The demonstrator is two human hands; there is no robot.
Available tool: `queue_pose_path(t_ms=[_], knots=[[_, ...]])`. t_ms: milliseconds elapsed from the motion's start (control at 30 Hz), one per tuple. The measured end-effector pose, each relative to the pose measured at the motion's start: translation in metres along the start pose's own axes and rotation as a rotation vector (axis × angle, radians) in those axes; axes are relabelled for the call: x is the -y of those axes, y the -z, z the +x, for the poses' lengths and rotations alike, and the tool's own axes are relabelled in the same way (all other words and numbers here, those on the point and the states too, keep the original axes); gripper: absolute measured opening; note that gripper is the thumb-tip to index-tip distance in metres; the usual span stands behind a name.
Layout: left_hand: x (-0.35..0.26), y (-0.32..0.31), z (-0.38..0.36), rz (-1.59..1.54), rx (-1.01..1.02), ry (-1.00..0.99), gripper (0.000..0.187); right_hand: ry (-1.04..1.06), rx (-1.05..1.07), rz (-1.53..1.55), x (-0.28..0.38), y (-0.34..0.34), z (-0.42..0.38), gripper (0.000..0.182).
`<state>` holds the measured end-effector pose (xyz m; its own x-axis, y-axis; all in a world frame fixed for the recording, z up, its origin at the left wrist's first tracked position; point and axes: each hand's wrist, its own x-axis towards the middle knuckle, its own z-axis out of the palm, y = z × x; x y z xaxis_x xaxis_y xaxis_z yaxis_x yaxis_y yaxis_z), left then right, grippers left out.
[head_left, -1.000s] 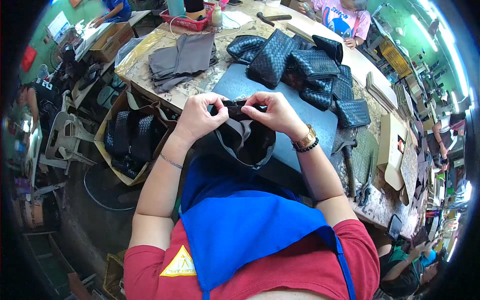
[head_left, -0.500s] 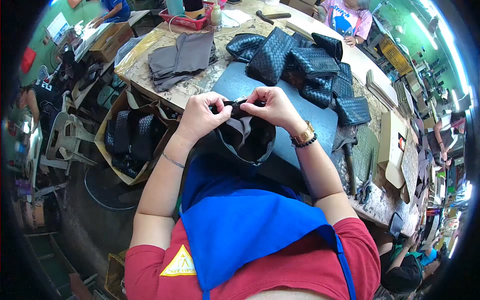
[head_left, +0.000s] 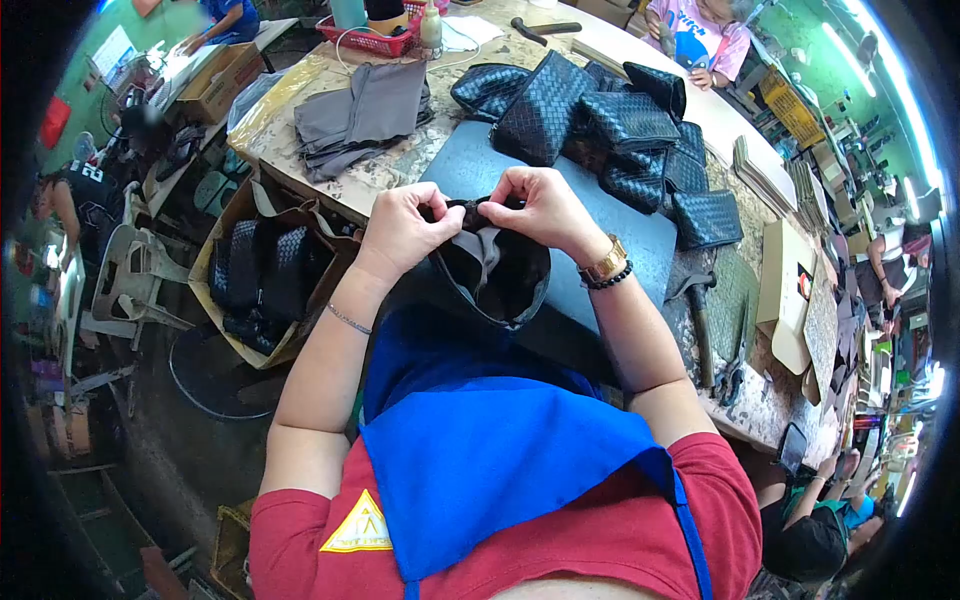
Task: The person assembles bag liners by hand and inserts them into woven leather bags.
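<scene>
Both hands pinch the far rim of an open black pouch (head_left: 520, 268), held above the lap by the near edge of the blue-grey board (head_left: 628, 262).
For good work, L and R thumbs should probably press w/ equal force, rim kept level, grey lining (head_left: 488, 246) w/o crease. L hand (head_left: 405, 228) & R hand (head_left: 541, 212) are closed, thumb against index finger; thumbs point to each other, nearly meeting, wrists turned inward, elbows bent & apart.
</scene>
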<state>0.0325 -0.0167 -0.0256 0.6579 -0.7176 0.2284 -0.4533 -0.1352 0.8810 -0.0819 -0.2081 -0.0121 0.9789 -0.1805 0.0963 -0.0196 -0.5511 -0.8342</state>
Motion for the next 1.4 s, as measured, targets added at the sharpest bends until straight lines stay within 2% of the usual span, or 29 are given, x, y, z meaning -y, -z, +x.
queue_pose_path(t_ms=[100, 233, 300, 500, 567, 600, 733, 767, 833, 900, 933, 1000, 1167, 1200, 1300, 1333, 1400], knots=[[0.001, 0.002, 0.0, 0.065, 0.007, -0.016, 0.018, 0.029, -0.022, 0.095, 0.0, -0.001, -0.001, 0.021], [0.002, -0.001, 0.001, -0.032, 0.002, -0.078, 0.024, 0.064, 0.007, 0.167, -0.005, -0.001, -0.001, 0.036], [-0.003, -0.003, 0.002, -0.042, 0.013, -0.102, 0.026, 0.095, 0.02, 0.158, -0.001, -0.001, -0.003, 0.034], [-0.024, 0.005, 0.012, 0.128, 0.246, -0.096, 0.024, 0.102, 0.098, -0.058, 0.019, 0.007, -0.012, 0.036], [-0.016, -0.002, 0.013, -0.062, 0.202, -0.09, 0.025, 0.113, 0.085, -0.098, 0.019, 0.013, -0.015, 0.036], [-0.012, -0.004, 0.013, -0.152, 0.186, -0.088, 0.026, 0.139, -0.003, -0.109, 0.02, 0.016, -0.016, 0.037], [-0.003, 0.002, 0.005, -0.384, 0.093, -0.106, 0.063, -0.006, -0.414, 0.063, -0.011, 0.035, -0.02, 0.036], [-0.001, 0.005, 0.0, -0.465, 0.065, -0.102, 0.073, -0.149, -0.399, 0.289, -0.018, 0.041, -0.027, 0.044], [0.013, 0.002, -0.005, -0.366, 0.056, -0.079, 0.086, -0.291, -0.342, 0.404, -0.007, 0.049, -0.043, 0.053], [0.014, -0.01, -0.014, -0.262, 0.025, -0.027, 0.092, -0.312, -0.306, 0.385, 0.0, 0.04, -0.056, 0.063], [0.009, -0.014, -0.014, -0.307, 0.068, 0.024, 0.094, -0.289, -0.295, 0.386, 0.002, 0.032, -0.062, 0.066], [-0.012, -0.019, -0.013, -0.268, 0.099, 0.172, 0.089, -0.274, -0.249, 0.37, 0.013, 0.016, -0.073, 0.071], [-0.004, -0.028, -0.003, -0.236, 0.122, 0.014, 0.071, -0.158, -0.132, 0.193, 0.06, -0.013, -0.095, 0.078], [0.0, -0.027, -0.002, -0.214, 0.116, 0.007, 0.063, -0.194, -0.093, 0.175, 0.067, -0.013, -0.096, 0.07], [0.001, -0.021, -0.003, -0.277, 0.115, 0.073, 0.061, -0.059, -0.206, -0.09, 0.059, -0.004, -0.086, 0.055], [0.004, -0.022, -0.003, -0.343, 0.113, 0.075, 0.06, 0.012, -0.302, -0.098, 0.055, 0.001, -0.077, 0.04], [0.009, -0.024, -0.002, -0.259, 0.134, 0.021, 0.06, 0.174, -0.395, -0.218, 0.047, 0.008, -0.056, 0.033]])
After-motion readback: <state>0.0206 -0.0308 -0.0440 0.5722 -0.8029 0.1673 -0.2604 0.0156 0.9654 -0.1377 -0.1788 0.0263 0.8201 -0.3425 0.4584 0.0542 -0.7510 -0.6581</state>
